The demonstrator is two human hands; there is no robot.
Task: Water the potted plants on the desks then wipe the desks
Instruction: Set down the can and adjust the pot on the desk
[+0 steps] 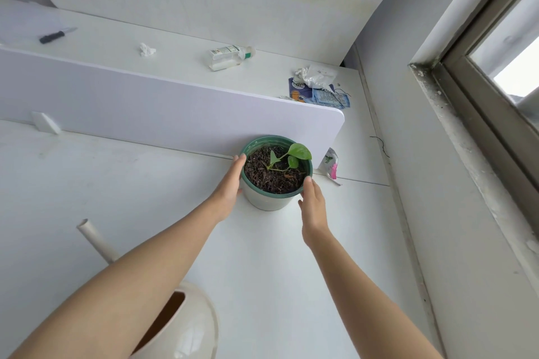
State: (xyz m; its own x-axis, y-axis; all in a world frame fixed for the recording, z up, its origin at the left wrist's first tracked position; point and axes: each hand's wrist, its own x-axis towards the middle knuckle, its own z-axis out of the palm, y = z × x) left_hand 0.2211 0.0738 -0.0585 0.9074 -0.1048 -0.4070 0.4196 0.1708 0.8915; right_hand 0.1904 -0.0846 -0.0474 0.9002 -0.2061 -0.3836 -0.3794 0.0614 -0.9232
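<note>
A small potted plant [275, 175] with a green rim, dark soil and a few green leaves stands on the white desk [145, 183], close against the white divider panel [163, 105]. My left hand [229, 186] lies flat against the pot's left side with straight fingers. My right hand [312, 204] touches the pot's right side near the rim, its fingers straight too. A cream watering can [178, 326] with a long spout [96, 239] sits at the bottom left, partly hidden under my left forearm.
Beyond the divider, the far desk holds a black-handled knife [57, 35], a crumpled tissue [147, 50], a lying plastic bottle [230, 56] and a heap of wrappers [319, 87]. A pink-and-white packet [331, 165] lies right of the pot. Wall and window frame [466, 114] bound the right side.
</note>
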